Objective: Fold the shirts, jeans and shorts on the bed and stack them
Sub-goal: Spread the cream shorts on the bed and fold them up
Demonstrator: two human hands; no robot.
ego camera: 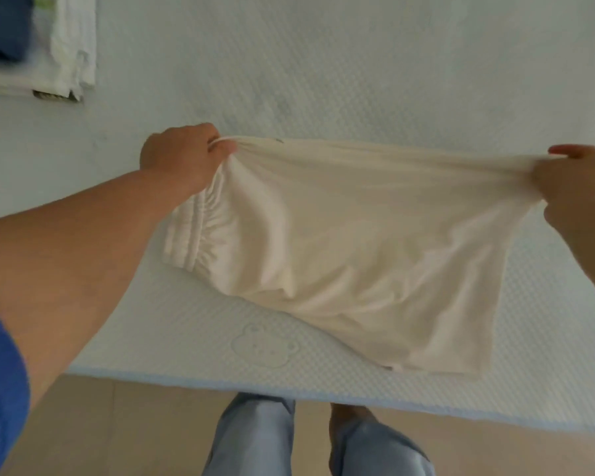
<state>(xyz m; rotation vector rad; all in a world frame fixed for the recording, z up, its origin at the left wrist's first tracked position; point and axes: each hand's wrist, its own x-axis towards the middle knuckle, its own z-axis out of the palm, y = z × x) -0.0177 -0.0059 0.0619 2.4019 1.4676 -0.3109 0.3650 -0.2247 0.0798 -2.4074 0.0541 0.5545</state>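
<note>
A pair of cream shorts (pixel 358 242) with a gathered elastic waistband on the left is stretched sideways above the white bed (pixel 323 63). My left hand (pixel 181 156) pinches the far edge near the waistband. My right hand (pixel 574 180) grips the far edge at the leg end. The near part of the shorts droops onto the mattress by the front edge. A stack of folded clothes (pixel 62 46), white pieces with a dark blue one (pixel 4 25) on top, lies at the far left corner of the view.
The bed's front edge (pixel 289 389) has a pale blue trim and runs across the lower frame. Below it is a beige floor (pixel 117 424) and my legs in light jeans (pixel 255 438). A faint bear print (pixel 265 345) marks the mattress cover.
</note>
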